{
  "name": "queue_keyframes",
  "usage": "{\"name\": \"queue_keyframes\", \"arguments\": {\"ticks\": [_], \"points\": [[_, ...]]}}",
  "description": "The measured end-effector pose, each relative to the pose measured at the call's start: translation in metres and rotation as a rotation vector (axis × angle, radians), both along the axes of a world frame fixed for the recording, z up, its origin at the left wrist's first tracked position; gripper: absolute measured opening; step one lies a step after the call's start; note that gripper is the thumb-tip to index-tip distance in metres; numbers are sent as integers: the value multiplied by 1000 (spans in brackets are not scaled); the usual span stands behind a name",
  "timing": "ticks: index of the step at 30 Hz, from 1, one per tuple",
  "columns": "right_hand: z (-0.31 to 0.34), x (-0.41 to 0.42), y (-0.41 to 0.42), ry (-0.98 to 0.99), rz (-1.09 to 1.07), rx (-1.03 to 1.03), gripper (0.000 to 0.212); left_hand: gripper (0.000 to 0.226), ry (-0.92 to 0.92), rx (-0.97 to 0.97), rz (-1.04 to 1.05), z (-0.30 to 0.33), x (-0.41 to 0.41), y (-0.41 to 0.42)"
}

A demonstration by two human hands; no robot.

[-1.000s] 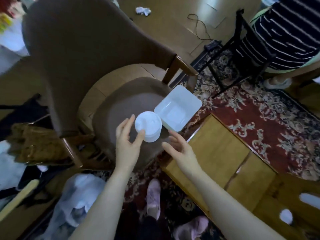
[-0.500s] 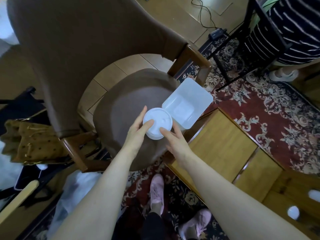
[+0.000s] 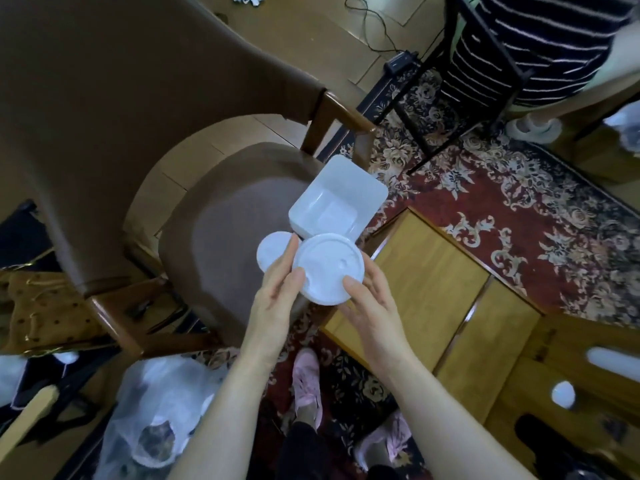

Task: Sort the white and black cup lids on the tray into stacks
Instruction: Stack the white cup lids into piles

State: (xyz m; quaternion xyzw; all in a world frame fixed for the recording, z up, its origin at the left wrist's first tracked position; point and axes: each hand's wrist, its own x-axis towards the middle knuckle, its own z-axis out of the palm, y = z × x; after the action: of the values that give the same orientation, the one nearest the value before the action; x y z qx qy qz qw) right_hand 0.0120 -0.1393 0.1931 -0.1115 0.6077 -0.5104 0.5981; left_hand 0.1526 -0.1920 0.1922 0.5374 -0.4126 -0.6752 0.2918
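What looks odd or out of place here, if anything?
The white tray overhangs the chair seat edge and could tip. No black lids are visible. Both hands hold one white lid; another white lid lies behind it.

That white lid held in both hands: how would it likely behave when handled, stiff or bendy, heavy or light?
The white lid is probably light: only fingertips of the left hand and right hand pinch its rim. It looks like thin moulded plastic, so likely slightly bendy. Its glossy surface may be slippery.

Bare forearms, pink shoes (image 3: 307, 382), dark trousers (image 3: 304, 452)
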Motion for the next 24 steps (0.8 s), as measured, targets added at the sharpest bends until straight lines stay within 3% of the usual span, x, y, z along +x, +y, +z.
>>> {"name": "queue_keyframes", "arguments": {"ticks": [15, 24], "points": [[28, -175, 184, 132, -380, 57, 58, 48, 206, 102, -298, 11, -203, 128], [39, -260, 313, 253, -497, 125, 49, 36, 229, 195, -488, 14, -304, 233]]}}
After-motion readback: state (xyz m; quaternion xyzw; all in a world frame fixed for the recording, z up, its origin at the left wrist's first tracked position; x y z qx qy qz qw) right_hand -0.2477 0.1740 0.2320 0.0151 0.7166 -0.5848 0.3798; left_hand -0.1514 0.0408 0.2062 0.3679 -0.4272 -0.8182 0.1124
